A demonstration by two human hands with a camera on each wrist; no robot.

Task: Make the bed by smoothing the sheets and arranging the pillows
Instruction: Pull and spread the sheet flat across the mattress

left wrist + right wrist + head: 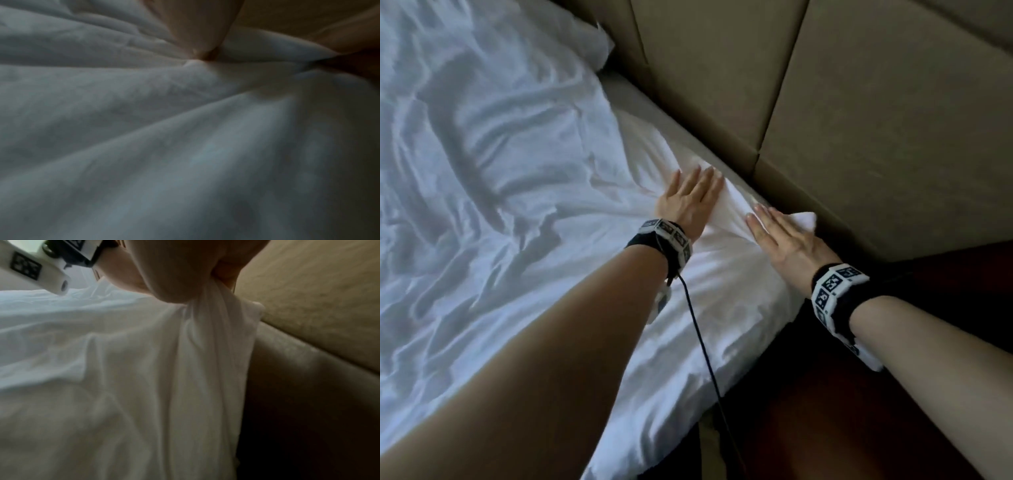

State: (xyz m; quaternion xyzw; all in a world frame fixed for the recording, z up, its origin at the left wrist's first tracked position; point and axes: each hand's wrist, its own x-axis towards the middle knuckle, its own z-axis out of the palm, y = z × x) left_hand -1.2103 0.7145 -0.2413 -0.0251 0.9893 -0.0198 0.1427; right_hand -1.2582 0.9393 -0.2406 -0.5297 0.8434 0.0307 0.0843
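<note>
My left hand (pixel 690 198) lies flat on the white sheet (pixel 517 192) near the corner of the bed, fingers straight and close together, palm pressing the cloth down; its grip is wide and holds nothing. My right hand (pixel 787 240) rests just beside it, nearer the bed's edge, and in the head view its fingers look straight too, laid over a gathered ridge of sheet that rises between my two hands. The right wrist view shows more: a bunch of that fabric (pixel 207 331) is drawn up tight into the hand, so my right grip is narrow and closed around a fold of the sheet. A small white tip of cloth (pixel 804 219) pokes out past my right fingers toward the padded tan headboard (pixel 859 120). The sheet spreads rumpled across the mattress to my left, with deep creases running away from my hands. A pillow (pixel 571 31) sits at the far end of the bed against the headboard, well apart from my hands. Both wrists carry black bands with patterned white blocks, and a thin black cable (pixel 702 342) hangs from the left one over the bed's side.
</note>
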